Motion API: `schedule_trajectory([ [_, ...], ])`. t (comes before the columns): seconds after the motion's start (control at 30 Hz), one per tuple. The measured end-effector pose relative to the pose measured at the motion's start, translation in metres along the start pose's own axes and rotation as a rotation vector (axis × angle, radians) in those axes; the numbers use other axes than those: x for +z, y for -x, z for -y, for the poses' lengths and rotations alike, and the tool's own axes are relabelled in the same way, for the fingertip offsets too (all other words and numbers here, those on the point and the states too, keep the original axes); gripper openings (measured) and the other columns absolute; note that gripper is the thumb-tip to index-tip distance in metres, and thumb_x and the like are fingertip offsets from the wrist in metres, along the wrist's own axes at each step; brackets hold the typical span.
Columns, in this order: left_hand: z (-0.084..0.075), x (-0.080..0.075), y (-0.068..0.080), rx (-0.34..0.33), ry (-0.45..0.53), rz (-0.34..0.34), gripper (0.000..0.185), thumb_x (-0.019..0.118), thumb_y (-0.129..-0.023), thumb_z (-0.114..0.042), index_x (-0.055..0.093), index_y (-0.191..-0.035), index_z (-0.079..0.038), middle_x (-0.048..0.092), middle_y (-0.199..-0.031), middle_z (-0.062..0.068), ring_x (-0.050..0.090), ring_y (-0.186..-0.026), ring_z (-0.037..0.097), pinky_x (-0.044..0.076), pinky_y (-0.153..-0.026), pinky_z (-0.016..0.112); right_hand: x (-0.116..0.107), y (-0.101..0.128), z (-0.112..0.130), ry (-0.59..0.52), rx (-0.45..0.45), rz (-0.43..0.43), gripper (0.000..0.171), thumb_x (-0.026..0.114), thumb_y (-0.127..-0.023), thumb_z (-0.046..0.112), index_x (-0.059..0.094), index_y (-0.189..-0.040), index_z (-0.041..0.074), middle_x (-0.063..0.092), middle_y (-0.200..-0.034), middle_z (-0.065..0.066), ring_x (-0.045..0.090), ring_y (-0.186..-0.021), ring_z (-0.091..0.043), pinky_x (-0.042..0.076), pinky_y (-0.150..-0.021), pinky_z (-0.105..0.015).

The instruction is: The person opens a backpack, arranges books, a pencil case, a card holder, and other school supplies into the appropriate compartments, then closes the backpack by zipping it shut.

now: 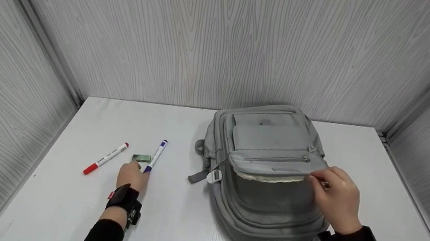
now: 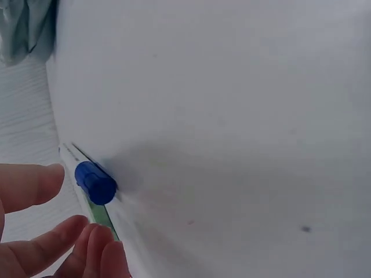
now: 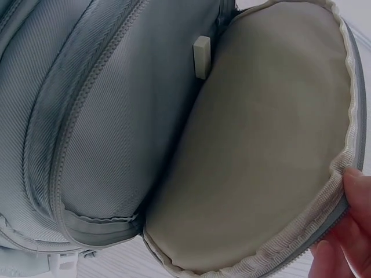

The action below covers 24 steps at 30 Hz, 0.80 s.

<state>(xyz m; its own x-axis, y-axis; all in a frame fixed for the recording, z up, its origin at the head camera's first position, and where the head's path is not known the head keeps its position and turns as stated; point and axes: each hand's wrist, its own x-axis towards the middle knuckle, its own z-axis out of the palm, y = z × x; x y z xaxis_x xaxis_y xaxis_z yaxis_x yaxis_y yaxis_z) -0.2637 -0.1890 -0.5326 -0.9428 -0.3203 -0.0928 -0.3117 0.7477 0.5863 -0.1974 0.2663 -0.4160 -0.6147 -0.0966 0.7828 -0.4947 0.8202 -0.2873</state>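
While the right hand [image 1: 338, 200] pinches the edge of the front pocket flap [image 1: 275, 174] and holds it peeled back at centre right of the head view, the grey backpack [image 1: 264, 180] lies flat on the white table [image 1: 383, 173], its cream lining [image 3: 272, 150] bared in the right wrist view; the left hand [image 1: 132, 175], at lower left of centre, reaches with loosely curved fingers [image 2: 35, 185] toward the blue-capped marker [image 1: 156, 156], close beside it yet grasping nothing that the pictures show. By the look of things the pocket stands open and empty of loose items as far as can be seen, while all the small goods lie outside the bag, so the opening seems done and any packing not yet begun. Counted on the table: one backpack, two markers, the blue-capped one and a red-capped marker [image 1: 105, 159] further left, and one small green block [image 1: 141, 158] lying against the blue-capped pen, what it is too small to tell
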Motion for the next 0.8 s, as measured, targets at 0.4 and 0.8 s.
schedule_trajectory([
  [0.4,0.005,0.001,-0.005,-0.059,0.020,0.012,0.015,0.059,-0.087,0.000,0.066,-0.095,0.010,0.070,-0.093,0.027,0.067,-0.084,0.036,0.053,-0.077,0.047,0.001,0.001,0.000,-0.008,0.009,0.008,0.016,0.081,-0.071,-0.007,0.071,-0.078,0.004,0.063,-0.075,-0.008,0.060,-0.065,-0.020,0.047,-0.065,-0.013],
  [0.8,-0.014,-0.025,0.058,-0.082,0.537,0.242,0.021,0.065,-0.085,-0.004,0.067,-0.100,0.011,0.068,-0.081,0.013,0.063,-0.070,0.014,0.053,-0.065,0.023,0.000,0.001,0.000,-0.014,0.025,0.006,0.016,0.082,-0.071,-0.006,0.072,-0.078,0.004,0.063,-0.074,-0.007,0.060,-0.065,-0.020,0.045,-0.065,-0.010],
])
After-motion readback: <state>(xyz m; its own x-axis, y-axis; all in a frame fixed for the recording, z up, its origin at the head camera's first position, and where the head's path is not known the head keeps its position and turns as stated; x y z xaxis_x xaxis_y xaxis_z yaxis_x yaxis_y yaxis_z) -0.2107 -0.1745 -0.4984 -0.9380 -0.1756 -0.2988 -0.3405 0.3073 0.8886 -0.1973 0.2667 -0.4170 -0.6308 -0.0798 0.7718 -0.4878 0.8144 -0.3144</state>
